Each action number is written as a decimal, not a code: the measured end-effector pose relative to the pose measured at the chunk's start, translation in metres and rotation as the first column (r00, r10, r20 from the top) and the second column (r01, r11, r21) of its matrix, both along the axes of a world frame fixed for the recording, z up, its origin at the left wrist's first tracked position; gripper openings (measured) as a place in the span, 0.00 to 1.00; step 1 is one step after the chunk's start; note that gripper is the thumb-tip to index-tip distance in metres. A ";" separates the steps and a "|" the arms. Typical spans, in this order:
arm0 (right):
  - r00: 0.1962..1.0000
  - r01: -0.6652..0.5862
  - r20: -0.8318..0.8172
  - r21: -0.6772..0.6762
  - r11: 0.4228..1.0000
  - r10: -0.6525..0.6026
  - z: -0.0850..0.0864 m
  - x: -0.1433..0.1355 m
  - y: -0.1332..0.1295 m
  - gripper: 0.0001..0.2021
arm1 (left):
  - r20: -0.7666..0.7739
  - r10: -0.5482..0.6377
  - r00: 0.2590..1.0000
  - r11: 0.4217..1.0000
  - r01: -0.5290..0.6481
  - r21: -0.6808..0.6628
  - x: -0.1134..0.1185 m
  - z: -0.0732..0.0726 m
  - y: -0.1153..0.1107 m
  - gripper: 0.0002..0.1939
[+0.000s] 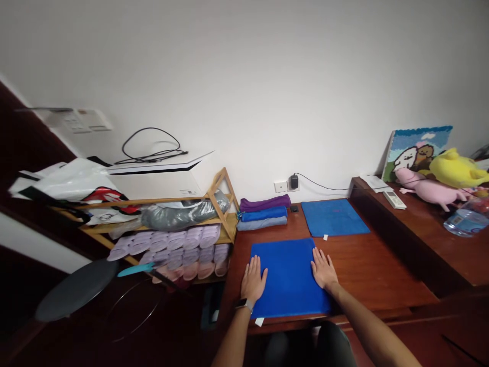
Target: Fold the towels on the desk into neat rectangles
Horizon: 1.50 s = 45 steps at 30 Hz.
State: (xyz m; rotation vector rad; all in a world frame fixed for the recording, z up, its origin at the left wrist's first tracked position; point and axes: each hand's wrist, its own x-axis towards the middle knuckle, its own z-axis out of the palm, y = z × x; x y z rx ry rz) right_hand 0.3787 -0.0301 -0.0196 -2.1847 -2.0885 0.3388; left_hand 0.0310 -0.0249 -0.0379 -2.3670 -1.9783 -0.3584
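Observation:
A bright blue cloth (288, 278) lies flat and spread out on the brown wooden table (359, 262), with a white tag at its lower left corner. My left hand (253, 280) rests flat on the cloth's left edge, fingers extended, a watch on the wrist. On the right edge lies my right hand (324, 269), its fingers spread. Behind it, a second blue cloth (334, 216) is laid flat near the wall. Rolled cloths in purple (265, 203), blue (264, 214) and grey-blue (262, 223) sit side by side at the back left.
Left of the table, a wooden rack (229, 224) holds slippers (175, 242) and a white box (160, 181). A charger (294, 181) is plugged in at the wall. On the right surface are a remote (395, 200), plush toys (431, 189) and a bottle (464, 221).

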 end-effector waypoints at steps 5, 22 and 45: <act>1.000 0.019 0.017 0.016 1.000 -0.020 0.003 -0.006 -0.014 0.33 | 0.020 0.006 1.000 1.000 -0.006 0.011 0.010 -0.003 0.001 0.35; 0.998 0.044 -0.049 0.019 0.999 -0.043 0.011 -0.022 -0.069 0.34 | -0.012 -0.004 1.000 1.000 0.004 0.012 0.000 0.001 0.009 0.35; 0.999 0.023 -0.050 0.074 0.997 -0.020 -0.017 -0.017 -0.066 0.33 | -0.017 0.035 0.999 0.999 -0.035 -0.009 -0.011 -0.003 -0.064 0.34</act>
